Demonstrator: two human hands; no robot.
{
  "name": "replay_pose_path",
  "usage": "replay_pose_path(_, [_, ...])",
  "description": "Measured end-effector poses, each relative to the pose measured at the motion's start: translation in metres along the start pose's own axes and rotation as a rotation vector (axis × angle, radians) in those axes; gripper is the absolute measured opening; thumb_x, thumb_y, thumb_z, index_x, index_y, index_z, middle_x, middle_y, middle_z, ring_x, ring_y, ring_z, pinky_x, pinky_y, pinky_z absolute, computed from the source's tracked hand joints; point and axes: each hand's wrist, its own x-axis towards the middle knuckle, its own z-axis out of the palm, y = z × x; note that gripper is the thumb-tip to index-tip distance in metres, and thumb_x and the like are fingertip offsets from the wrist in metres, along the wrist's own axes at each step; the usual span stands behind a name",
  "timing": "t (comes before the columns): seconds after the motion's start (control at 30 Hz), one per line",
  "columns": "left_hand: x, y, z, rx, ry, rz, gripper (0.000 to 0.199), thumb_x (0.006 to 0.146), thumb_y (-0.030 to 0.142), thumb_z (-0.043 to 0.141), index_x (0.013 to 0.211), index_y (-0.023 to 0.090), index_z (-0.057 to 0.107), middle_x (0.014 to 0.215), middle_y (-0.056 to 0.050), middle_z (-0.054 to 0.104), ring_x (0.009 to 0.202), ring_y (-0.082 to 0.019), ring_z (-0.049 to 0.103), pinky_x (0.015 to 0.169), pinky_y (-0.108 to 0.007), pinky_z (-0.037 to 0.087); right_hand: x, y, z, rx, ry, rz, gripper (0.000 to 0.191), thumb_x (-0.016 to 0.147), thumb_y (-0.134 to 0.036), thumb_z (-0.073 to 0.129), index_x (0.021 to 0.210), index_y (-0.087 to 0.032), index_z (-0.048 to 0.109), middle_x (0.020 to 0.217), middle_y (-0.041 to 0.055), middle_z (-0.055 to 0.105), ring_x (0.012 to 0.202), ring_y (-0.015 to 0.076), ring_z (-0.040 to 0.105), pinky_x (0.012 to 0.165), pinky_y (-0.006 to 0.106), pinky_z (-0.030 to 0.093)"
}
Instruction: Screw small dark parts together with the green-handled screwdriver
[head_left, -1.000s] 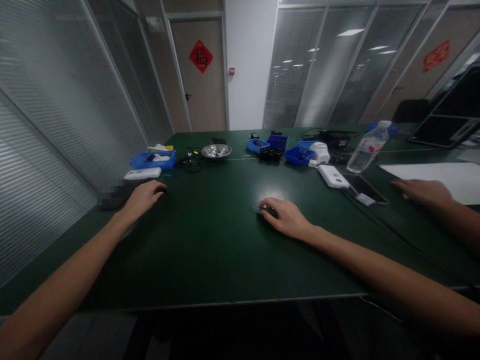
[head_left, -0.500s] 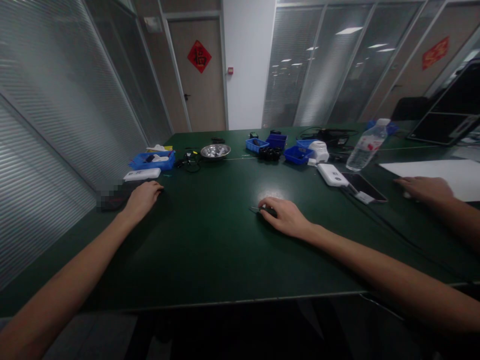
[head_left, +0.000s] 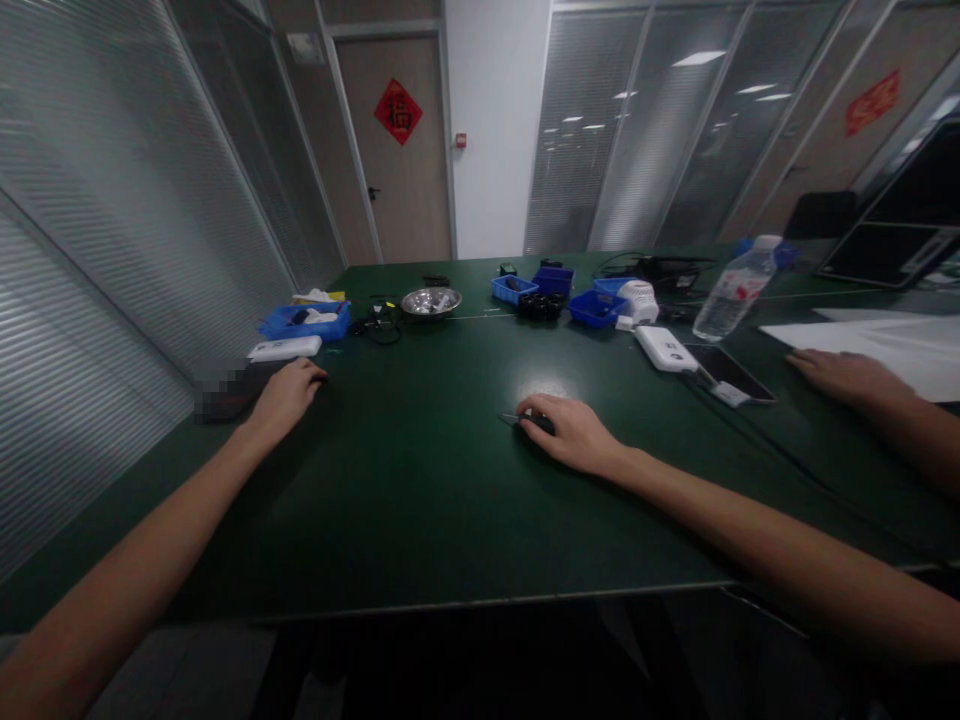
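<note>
On the green table (head_left: 420,500), my right hand (head_left: 571,432) rests with its fingers closed round the dark handle of a small tool (head_left: 536,422). The tool's thin metal tip points left. My left hand (head_left: 286,398) lies at the table's left side, beside a dark flat object (head_left: 229,392) that is partly blurred out. Its fingers are curled together, and what they hold, if anything, is hidden. Just behind that hand is a white power bank (head_left: 285,348).
Along the back stand a blue basket (head_left: 300,322), a metal bowl (head_left: 431,303), blue trays (head_left: 596,310) and a bottle (head_left: 735,290). A white power bank (head_left: 664,349) and phone (head_left: 731,372) lie right. Another person's hand (head_left: 847,376) rests by white paper (head_left: 930,345).
The white paper at the right has shifted and now shows another sheet edge behind it. The other person's hand lies flatter. My two hands have barely moved.
</note>
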Motion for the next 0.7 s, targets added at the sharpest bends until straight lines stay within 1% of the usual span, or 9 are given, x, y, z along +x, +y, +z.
replay_pose_path(0.33, [-0.0008, -0.0006, -0.0011, -0.027, 0.009, -0.018, 0.033, 0.092, 0.028, 0.051, 0.111, 0.018, 0.076, 0.120, -0.015, 0.068, 0.112, -0.033, 0.065, 0.100, -0.045, 0.051, 0.0003, -0.0015, -0.0016, 0.004, -0.015, 0.011, 0.024, 0.101, -0.035, 0.055, 0.119, -0.022, 0.064, 0.111, 0.0062, 0.071, 0.089, 0.0215, 0.066, 0.080, 0.036, 0.049])
replay_pose_path(0.5, [0.0000, -0.0029, 0.0014, -0.042, -0.004, -0.063, 0.033, 0.090, 0.028, 0.053, 0.111, 0.018, 0.077, 0.120, -0.014, 0.069, 0.112, -0.032, 0.065, 0.101, -0.045, 0.051, 0.0004, -0.0011, -0.0016, 0.004, -0.014, 0.002, 0.024, 0.101, -0.035, 0.054, 0.120, -0.022, 0.064, 0.111, 0.0066, 0.071, 0.091, 0.0221, 0.066, 0.082, 0.037, 0.050])
replay_pose_path(0.7, [0.0022, 0.0033, -0.0037, -0.122, 0.006, -0.089, 0.030, 0.088, 0.031, 0.058, 0.107, 0.021, 0.080, 0.117, -0.013, 0.072, 0.110, -0.032, 0.067, 0.101, -0.045, 0.051, 0.0002, -0.0015, -0.0019, 0.015, -0.013, 0.003, 0.026, 0.101, -0.036, 0.054, 0.120, -0.022, 0.065, 0.112, 0.0082, 0.072, 0.090, 0.0228, 0.066, 0.081, 0.037, 0.050])
